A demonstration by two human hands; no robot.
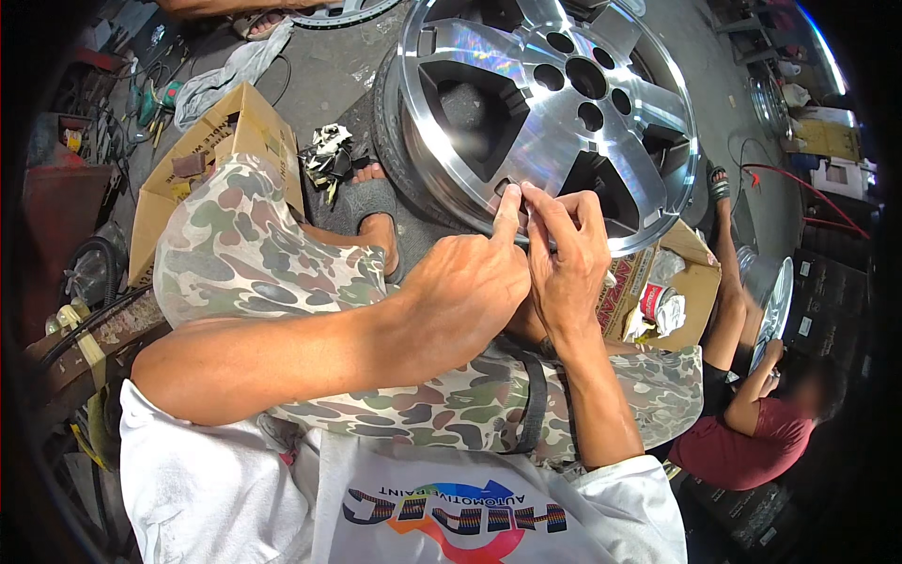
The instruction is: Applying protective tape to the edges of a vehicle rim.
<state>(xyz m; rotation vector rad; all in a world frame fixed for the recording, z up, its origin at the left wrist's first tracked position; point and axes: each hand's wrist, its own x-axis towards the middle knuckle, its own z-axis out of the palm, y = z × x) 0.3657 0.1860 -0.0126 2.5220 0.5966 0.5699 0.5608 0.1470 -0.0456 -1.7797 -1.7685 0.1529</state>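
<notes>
A machined alloy wheel rim (pixel 486 158) with dark pockets between its spokes lies tilted before me, resting on a tyre (pixel 394 151). My left hand (pixel 468 282) reaches across with its index finger extended to a small slot (pixel 502 187) near the end of the closest spoke. Its other fingers are curled and mostly hidden from me. Close beside it, my right hand (pixel 572 261) has its index fingertip at the same spoke end. The fingertips of both hands nearly meet there. Whether either hand pinches something small is hidden.
Left of the wheel stand a cardboard box (pixel 275 134) and crumpled masking scraps (pixel 331 158). An open carton (pixel 694 317) holding a can (pixel 659 303) is at right. A co-worker (pixel 747 437) handles another rim (pixel 775 303). A red hose (pixel 810 183) crosses the floor.
</notes>
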